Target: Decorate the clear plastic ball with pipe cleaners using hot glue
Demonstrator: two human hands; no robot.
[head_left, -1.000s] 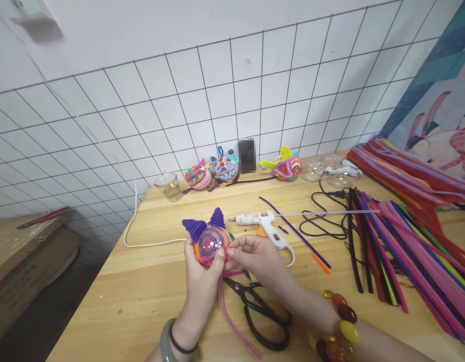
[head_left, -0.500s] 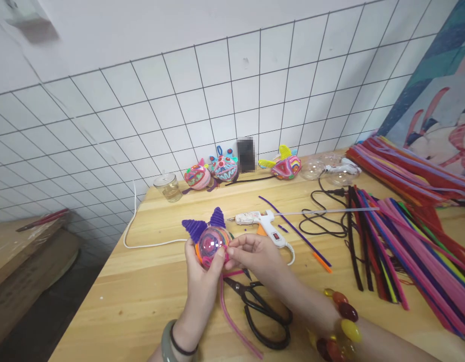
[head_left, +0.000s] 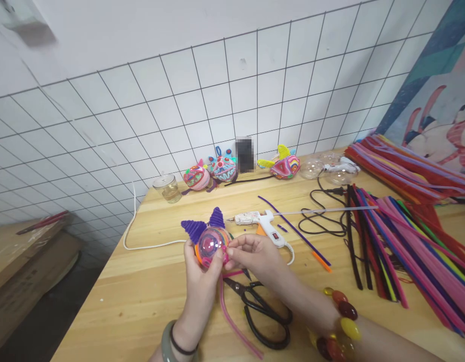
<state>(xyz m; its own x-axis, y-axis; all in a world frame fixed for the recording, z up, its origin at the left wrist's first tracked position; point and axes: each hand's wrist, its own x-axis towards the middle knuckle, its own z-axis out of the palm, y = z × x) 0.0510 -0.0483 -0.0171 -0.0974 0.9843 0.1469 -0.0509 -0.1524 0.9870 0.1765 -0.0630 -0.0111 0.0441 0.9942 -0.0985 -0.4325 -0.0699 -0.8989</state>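
My left hand [head_left: 201, 281] is wrapped round a clear plastic ball [head_left: 210, 244] covered in coils of coloured pipe cleaner, its thumb pressing on the lower front. Two purple pointed pieces [head_left: 204, 225] of wound pipe cleaner stick up from the ball's top. At its right side, my right hand [head_left: 255, 254] pinches a bit of pink pipe cleaner [head_left: 225, 255] against the surface; the fingertips partly hide it. Just under the hands lie black-handled scissors [head_left: 268, 314] and a loose pink pipe cleaner [head_left: 232, 322]. Behind the right hand rests a white glue gun [head_left: 268, 223].
Purple and orange pipe cleaners [head_left: 296, 231] lie right of the glue gun. Bundles of coloured pipe cleaners [head_left: 416, 241] cover the table's right side. Along the wall stand a glass jar [head_left: 167, 189], decorated balls [head_left: 223, 168] and clear balls [head_left: 312, 169]. A black cord [head_left: 322, 216] loops nearby.
The view has shifted very slightly. Both hands keep their grip on the ball and the pink pipe cleaner in almost the same place.
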